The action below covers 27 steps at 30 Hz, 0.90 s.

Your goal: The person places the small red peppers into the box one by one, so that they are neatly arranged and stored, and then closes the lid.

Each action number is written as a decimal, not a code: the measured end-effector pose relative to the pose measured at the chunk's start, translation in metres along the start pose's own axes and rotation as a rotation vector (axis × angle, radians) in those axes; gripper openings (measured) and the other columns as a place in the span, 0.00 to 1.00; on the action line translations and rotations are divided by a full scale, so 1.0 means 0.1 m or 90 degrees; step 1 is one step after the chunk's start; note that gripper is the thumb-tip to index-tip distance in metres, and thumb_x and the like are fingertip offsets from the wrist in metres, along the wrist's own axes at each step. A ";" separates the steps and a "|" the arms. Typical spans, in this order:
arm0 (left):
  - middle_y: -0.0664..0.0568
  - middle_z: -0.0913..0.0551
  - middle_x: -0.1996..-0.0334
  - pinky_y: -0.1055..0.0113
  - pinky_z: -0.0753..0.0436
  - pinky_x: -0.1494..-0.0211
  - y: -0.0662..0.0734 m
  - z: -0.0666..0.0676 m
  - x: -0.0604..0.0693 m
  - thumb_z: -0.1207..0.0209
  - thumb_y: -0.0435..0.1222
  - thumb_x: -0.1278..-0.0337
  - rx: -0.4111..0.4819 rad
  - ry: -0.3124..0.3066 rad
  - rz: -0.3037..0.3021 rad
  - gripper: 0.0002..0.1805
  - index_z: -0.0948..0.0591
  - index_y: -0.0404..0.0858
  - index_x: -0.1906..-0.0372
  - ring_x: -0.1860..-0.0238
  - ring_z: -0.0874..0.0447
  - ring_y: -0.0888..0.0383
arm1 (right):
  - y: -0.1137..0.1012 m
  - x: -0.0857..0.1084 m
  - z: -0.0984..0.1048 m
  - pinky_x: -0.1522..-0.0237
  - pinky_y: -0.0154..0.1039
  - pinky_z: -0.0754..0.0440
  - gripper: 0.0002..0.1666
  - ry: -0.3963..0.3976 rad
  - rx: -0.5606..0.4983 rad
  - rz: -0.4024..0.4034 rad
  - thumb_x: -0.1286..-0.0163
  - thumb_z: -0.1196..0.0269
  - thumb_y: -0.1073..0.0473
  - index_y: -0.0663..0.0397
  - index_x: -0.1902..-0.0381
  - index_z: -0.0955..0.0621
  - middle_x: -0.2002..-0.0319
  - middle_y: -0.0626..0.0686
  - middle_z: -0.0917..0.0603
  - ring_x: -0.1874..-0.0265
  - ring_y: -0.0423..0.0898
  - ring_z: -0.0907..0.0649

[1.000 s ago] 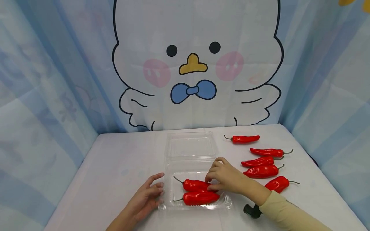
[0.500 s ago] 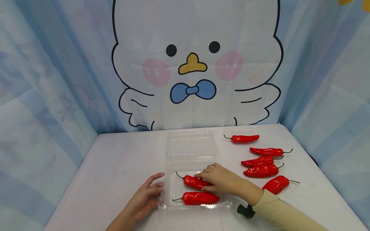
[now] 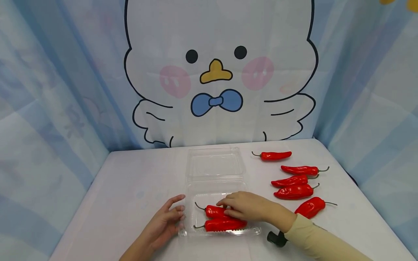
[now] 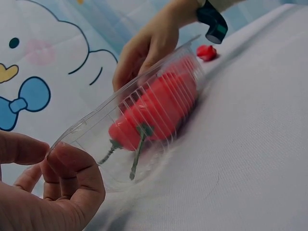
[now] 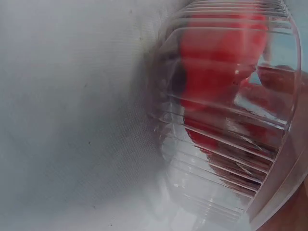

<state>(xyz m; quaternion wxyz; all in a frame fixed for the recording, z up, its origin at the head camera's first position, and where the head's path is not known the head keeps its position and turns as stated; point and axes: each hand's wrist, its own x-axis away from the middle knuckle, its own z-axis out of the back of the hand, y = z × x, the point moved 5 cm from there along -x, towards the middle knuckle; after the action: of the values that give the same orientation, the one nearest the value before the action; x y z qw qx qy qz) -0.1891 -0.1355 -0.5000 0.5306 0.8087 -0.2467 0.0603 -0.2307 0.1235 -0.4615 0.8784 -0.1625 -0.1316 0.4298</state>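
Note:
A clear hinged plastic box [image 3: 202, 197] lies opened out, its lid [image 3: 215, 163] laid back. Inside are two red peppers side by side, a front pepper [image 3: 223, 225] and a rear pepper [image 3: 212, 211], stems to the left. My right hand [image 3: 245, 206] reaches into the box from the right and holds the rear pepper, covering its right end. At the box's left edge is my left hand [image 3: 164, 223]; in the left wrist view its thumb and forefinger pinch the clear rim [image 4: 72, 129]. Through the ribbed wall the right wrist view shows blurred red peppers [image 5: 216, 62].
On the right of the white table [image 3: 140, 185] lie several more red peppers, among them one at the back [image 3: 275, 156] and one near the right forearm [image 3: 310, 207]. A dark wrist device [image 3: 277, 239] sits under the right wrist. Printed curtains enclose the table.
My right hand first shifted left with the rear pepper, tilting it, then brought it down and forward against the front pepper. The left hand has stayed at the box's edge.

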 end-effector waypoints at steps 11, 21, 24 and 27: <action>0.61 0.24 0.59 0.71 0.19 0.63 -0.01 0.01 0.00 0.46 0.26 0.31 -0.004 0.005 0.002 0.28 0.33 0.48 0.30 0.62 0.23 0.66 | -0.01 -0.04 -0.04 0.45 0.37 0.16 0.17 -0.007 -0.024 -0.022 0.22 0.41 0.51 0.46 0.40 0.18 0.51 0.43 0.11 0.56 0.33 0.16; 0.61 0.23 0.59 0.70 0.19 0.63 -0.01 0.00 0.01 0.46 0.26 0.31 0.006 0.005 0.004 0.28 0.33 0.48 0.31 0.62 0.23 0.67 | -0.01 -0.01 0.02 0.47 0.39 0.17 0.17 0.012 -0.004 -0.026 0.22 0.41 0.50 0.46 0.40 0.18 0.54 0.41 0.12 0.57 0.34 0.17; 0.61 0.23 0.59 0.70 0.19 0.63 -0.01 -0.01 0.01 0.46 0.26 0.31 0.007 0.004 0.003 0.28 0.33 0.48 0.30 0.62 0.23 0.67 | 0.01 0.01 0.06 0.45 0.40 0.17 0.17 0.024 0.001 -0.029 0.21 0.42 0.50 0.45 0.40 0.18 0.54 0.40 0.13 0.57 0.35 0.18; 0.61 0.23 0.60 0.70 0.19 0.63 0.00 -0.01 0.01 0.46 0.26 0.31 0.005 0.003 0.002 0.29 0.33 0.47 0.30 0.62 0.23 0.66 | 0.02 0.05 0.10 0.45 0.41 0.16 0.18 0.039 0.007 -0.028 0.21 0.42 0.49 0.45 0.40 0.17 0.53 0.40 0.13 0.56 0.35 0.18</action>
<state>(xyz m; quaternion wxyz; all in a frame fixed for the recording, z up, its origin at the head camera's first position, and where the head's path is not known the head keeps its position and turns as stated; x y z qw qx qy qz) -0.1881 -0.1351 -0.4992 0.5281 0.8100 -0.2466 0.0639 -0.2328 0.1305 -0.4530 0.8922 -0.1678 -0.1055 0.4058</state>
